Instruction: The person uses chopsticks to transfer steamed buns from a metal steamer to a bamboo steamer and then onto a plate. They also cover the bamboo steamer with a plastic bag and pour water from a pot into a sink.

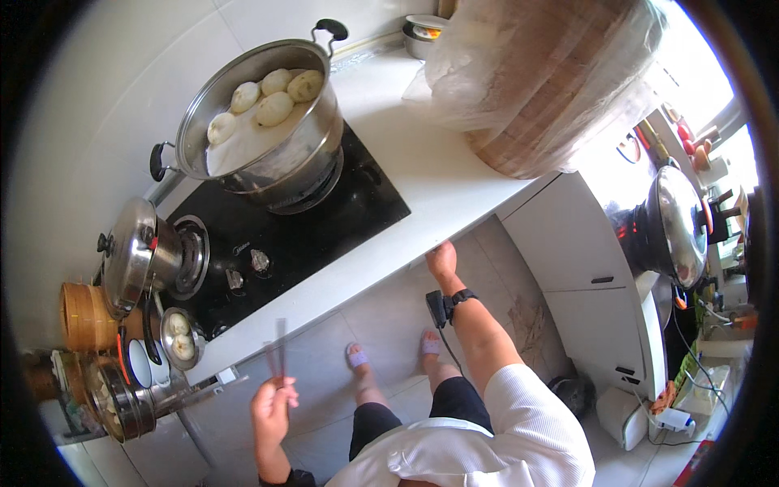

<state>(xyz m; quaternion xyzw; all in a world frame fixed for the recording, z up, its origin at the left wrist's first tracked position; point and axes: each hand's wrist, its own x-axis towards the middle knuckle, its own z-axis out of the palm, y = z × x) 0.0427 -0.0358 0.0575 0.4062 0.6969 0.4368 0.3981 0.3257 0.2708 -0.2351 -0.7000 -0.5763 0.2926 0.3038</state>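
My left hand [271, 409] holds a pair of chopsticks [281, 356], blurred, tips up, in front of the counter's edge. My right hand [443, 259] is at the counter's front edge, its fingers partly hidden under it; whether it grips something there cannot be told. On the black gas hob [359, 213] stands a large two-handled steel steamer pot [286, 152]. Several pale, round buns [275, 108] lie on a white cloth in it. A small steel bowl [193, 347] with two similar buns [182, 347] sits at the hob's near left corner.
A lidded steel pot [131, 255] stands on the left burner, beside a bamboo steamer [82, 316]. Plastic wrap covers a large wooden object [535, 97] on the counter at the right. Another counter on the right holds a lidded wok [678, 225]. White cabinets [560, 243] stand below.
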